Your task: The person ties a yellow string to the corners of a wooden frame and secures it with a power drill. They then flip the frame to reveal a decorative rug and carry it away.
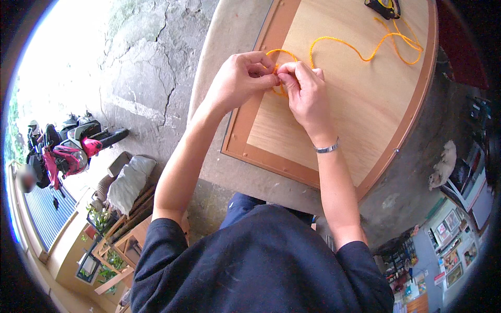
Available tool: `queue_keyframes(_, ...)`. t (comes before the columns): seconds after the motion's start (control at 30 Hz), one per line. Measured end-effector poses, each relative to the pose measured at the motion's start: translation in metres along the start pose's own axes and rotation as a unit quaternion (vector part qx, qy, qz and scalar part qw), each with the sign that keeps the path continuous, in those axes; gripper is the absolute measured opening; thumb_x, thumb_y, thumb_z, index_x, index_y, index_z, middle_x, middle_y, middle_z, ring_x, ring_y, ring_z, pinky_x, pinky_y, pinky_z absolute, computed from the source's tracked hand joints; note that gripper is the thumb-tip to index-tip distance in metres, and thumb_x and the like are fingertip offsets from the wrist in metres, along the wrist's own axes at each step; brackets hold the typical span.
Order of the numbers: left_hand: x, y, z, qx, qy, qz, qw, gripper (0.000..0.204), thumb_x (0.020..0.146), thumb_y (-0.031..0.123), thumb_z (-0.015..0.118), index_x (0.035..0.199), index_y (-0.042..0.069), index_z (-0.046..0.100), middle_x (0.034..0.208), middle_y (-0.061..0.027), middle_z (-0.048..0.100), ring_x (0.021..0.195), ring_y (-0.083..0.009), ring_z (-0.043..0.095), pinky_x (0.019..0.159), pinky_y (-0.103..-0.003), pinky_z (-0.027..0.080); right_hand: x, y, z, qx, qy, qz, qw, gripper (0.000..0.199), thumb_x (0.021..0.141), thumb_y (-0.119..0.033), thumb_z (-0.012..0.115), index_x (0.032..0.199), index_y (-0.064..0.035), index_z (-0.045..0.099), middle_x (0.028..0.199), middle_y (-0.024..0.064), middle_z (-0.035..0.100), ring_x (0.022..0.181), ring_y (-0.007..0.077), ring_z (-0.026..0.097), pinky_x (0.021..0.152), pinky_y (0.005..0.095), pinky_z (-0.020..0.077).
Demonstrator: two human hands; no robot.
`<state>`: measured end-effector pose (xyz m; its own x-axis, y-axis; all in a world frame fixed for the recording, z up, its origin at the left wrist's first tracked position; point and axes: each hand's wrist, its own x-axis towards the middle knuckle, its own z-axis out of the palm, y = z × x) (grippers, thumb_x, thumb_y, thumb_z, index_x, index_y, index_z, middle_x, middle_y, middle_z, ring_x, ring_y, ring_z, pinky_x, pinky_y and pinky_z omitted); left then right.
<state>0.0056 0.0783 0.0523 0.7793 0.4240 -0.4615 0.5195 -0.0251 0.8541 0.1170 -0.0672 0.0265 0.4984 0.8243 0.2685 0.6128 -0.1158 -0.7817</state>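
Both my hands work at an orange-yellow cord (pixel 360 58) above a flat wooden panel (pixel 370 115) with a brown border. My left hand (pixel 241 78) pinches the cord between thumb and fingertips, near the panel's left border. Right beside it, my right hand (pixel 307 94) also pinches the cord, fingertips almost touching the left ones. Small loops of cord show above and below the fingertips; whether they form a knot is hidden by the fingers. From there the cord runs loosely to the far right, lying in a tangle beside a black and yellow object (pixel 385 7), possibly a tape measure.
The panel rests on a larger pale surface (pixel 211 68). Cracked concrete floor (pixel 141 68) extends to the left, where a pink and black motorcycle (pixel 73 148) stands. A whitish sack (pixel 131 182) and wooden pieces lie at lower left. A light-furred animal (pixel 443 166) is on the right-hand floor.
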Motion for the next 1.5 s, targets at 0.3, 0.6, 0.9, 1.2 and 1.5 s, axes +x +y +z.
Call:
queue_keyframes(0.3, -0.009, 0.009, 0.013, -0.002, 0.039, 0.015, 0.999, 0.016, 0.09, 0.012, 0.071, 0.097, -0.001, 0.065, 0.082, -0.0072, 0.072, 0.079, -0.0102, 0.069, 0.068, -0.023, 0.053, 0.006, -0.001, 0.001, -0.066, -0.049, 0.043, 0.996, 0.013, 0.1, -0.019, 0.057, 0.094, -0.0076, 0.06, 0.078, 0.0065, 0.069, 0.073, 0.0249, 0.065, 0.073, 0.0399, 0.0395)
queue_keyframes(0.6, -0.017, 0.001, 0.011, -0.121, 0.036, -0.007, 0.992, 0.014, 0.091, 0.012, 0.069, 0.096, 0.0, 0.065, 0.085, -0.005, 0.071, 0.075, -0.009, 0.067, 0.067, -0.024, 0.053, 0.001, 0.002, -0.006, 0.098, -0.045, 0.053, 0.993, 0.01, 0.095, -0.017, 0.064, 0.091, -0.0071, 0.063, 0.081, 0.0094, 0.068, 0.07, 0.0281, 0.06, 0.075, 0.0383, 0.0442)
queue_keyframes(0.9, -0.023, 0.008, 0.02, 0.066, 0.099, -0.02, 0.993, 0.016, 0.089, 0.01, 0.071, 0.098, 0.0, 0.064, 0.083, -0.0042, 0.069, 0.077, -0.0073, 0.065, 0.069, -0.023, 0.052, 0.006, 0.009, -0.009, -0.012, -0.146, -0.049, 0.988, 0.008, 0.09, -0.012, 0.061, 0.093, -0.006, 0.058, 0.083, 0.0114, 0.065, 0.072, 0.0301, 0.061, 0.078, 0.0418, 0.0426)
queue_keyframes(1.2, -0.03, -0.01, 0.017, -0.058, 0.033, 0.043, 0.997, 0.018, 0.092, 0.013, 0.071, 0.101, 0.001, 0.062, 0.091, -0.0071, 0.07, 0.082, -0.0127, 0.068, 0.071, -0.028, 0.055, -0.005, 0.006, -0.01, 0.002, -0.093, -0.023, 0.995, 0.007, 0.091, -0.011, 0.061, 0.096, -0.0064, 0.059, 0.078, 0.0091, 0.065, 0.067, 0.026, 0.061, 0.079, 0.0397, 0.0391)
queue_keyframes(1.5, -0.022, -0.016, -0.001, -0.059, -0.076, 0.039, 0.995, 0.015, 0.1, 0.015, 0.062, 0.106, 0.002, 0.059, 0.095, -0.0048, 0.07, 0.086, -0.0092, 0.065, 0.075, -0.026, 0.053, -0.008, 0.009, -0.005, 0.011, -0.077, -0.025, 0.997, 0.005, 0.093, -0.012, 0.06, 0.096, -0.0086, 0.058, 0.078, 0.0066, 0.065, 0.069, 0.0234, 0.06, 0.078, 0.0389, 0.0372)
